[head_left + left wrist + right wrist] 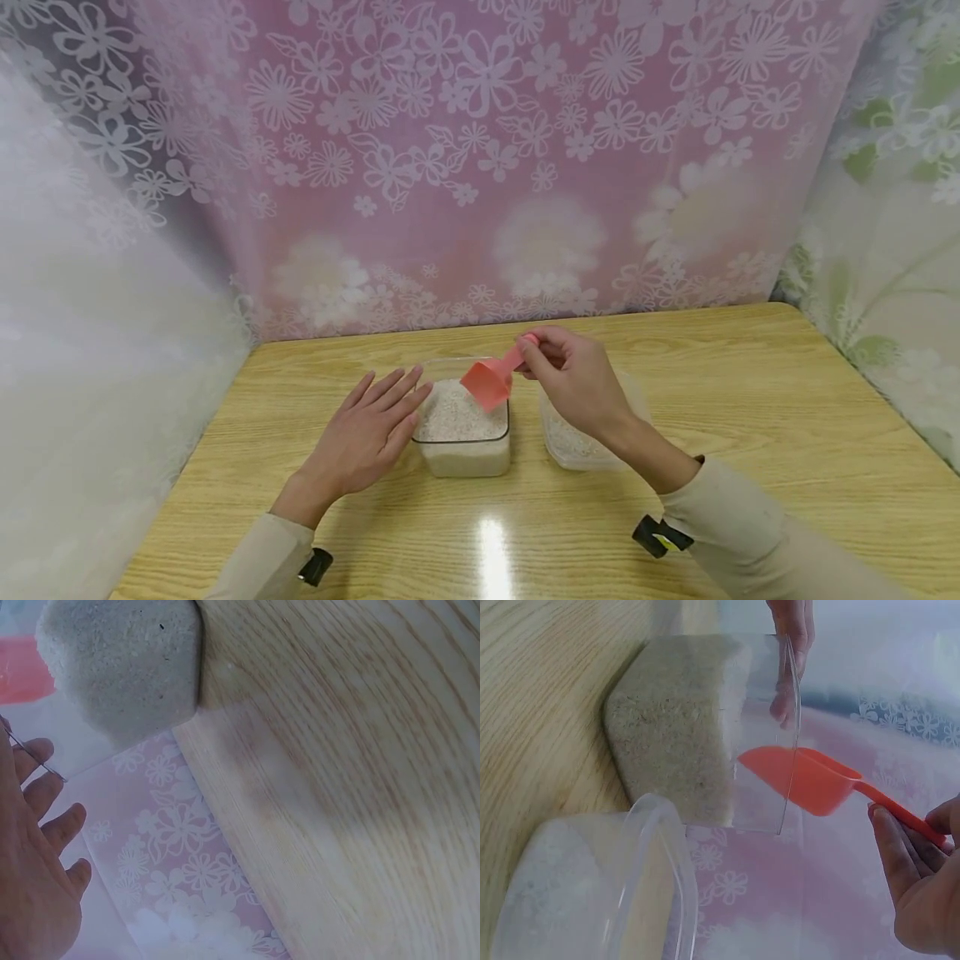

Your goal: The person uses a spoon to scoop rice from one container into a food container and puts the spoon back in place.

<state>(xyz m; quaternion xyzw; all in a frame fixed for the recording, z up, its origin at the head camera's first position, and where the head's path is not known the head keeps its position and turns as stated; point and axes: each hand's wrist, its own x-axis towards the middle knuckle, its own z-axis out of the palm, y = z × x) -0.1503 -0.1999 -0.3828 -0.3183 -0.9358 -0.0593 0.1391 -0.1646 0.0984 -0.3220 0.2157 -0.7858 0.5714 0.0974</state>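
A clear square container point(467, 461) holds pale, rice-like grain point(453, 414) heaped below its rim. My right hand point(583, 385) grips the handle of a coral-red scoop point(487, 383) between thumb and fingers. The scoop tilts over the container's right half; in the right wrist view its lip dips below the rim, close to the grain. With fingers straight and spread, my left hand point(366, 440) rests at the container's left rim. Right of that container, partly behind my right hand, stands a translucent plastic tub point(641, 892) with some whitish grain in it.
The wood-grain table point(315, 550) carries both containers near its middle. Pink flowered curtain point(450, 208) hangs along the far edge, and paler curtains point(900, 275) close in both sides. Black straps point(660, 537) sit at the sleeves.
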